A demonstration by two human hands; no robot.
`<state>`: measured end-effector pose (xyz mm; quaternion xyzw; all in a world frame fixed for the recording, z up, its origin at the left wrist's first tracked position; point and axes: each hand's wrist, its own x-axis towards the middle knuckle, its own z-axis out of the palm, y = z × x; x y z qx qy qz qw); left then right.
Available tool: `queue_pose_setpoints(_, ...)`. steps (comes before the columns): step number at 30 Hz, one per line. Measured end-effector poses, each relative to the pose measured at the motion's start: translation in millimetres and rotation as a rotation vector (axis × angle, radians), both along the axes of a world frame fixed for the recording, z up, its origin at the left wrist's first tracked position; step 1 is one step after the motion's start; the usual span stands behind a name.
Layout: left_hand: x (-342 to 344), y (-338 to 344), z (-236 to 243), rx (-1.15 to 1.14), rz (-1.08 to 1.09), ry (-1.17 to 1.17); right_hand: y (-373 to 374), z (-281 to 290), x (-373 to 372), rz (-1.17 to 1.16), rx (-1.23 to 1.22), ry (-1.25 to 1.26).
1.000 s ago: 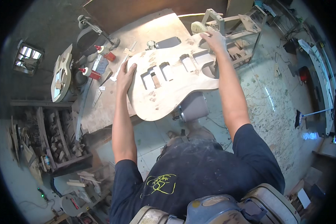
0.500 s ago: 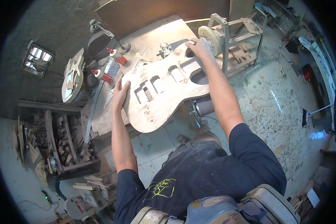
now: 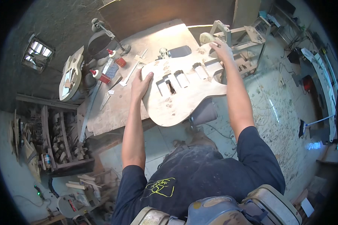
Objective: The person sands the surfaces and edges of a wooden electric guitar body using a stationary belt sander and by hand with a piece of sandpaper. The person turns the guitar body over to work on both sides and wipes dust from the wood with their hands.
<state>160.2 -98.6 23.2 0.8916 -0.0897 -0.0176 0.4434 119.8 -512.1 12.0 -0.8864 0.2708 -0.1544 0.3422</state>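
Bare wood guitar body (image 3: 184,90) w/ routed pockets, left hand (image 3: 140,84) & right hand (image 3: 222,50) gripping edges, dusty plywood bench (image 3: 112,112)

Stood on the workbench (image 3: 112,112), left of the unfinished guitar body (image 3: 184,90): two small red squeeze bottles with white nozzle caps, one (image 3: 100,76) near the bench's left edge, the other (image 3: 117,59) farther back. Lay between them: a flat bluish packet (image 3: 109,69), rectangular, printed side up, print too small to make out. Showed at the far right rim: a small glowing bluish panel (image 3: 313,145), possibly a screen, too blurred to tell.
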Motion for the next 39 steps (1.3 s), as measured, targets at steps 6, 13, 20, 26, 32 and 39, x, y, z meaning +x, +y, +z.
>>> queue_pose_setpoints(6, 2.1, -47.6, -0.2, 0.014, -0.042, 0.014, -51.0, -0.2, -7.8, 0.043, 0.129, -0.107)
queue_pose_setpoints(13, 2.5, -126.0, -12.2, 0.278, -0.092, -0.137, -148.6, -23.3, -21.2, 0.001, 0.291, -0.172)
queue_pose_setpoints(20, 2.2, -178.5, -13.2, 0.314, -0.125, -0.171, -197.2, -12.2, -42.1, -0.031, 0.292, -0.175)
queue_pose_setpoints(26, 31.5, -170.5, -15.3, 0.245, -0.243, -0.141, -168.3, 6.7, -79.7, -0.107, 0.471, -0.126)
queue_pose_setpoints(32, 41.8, -179.9, -5.5, 0.275, -0.325, -0.139, -150.3, 1.5, -153.3, -0.249, 0.575, -0.068)
queue_pose_setpoints(39, 22.0, -214.1, -6.6, 0.264, -0.434, -0.172, -165.6, 4.7, -206.9, -0.335, 0.605, -0.036)
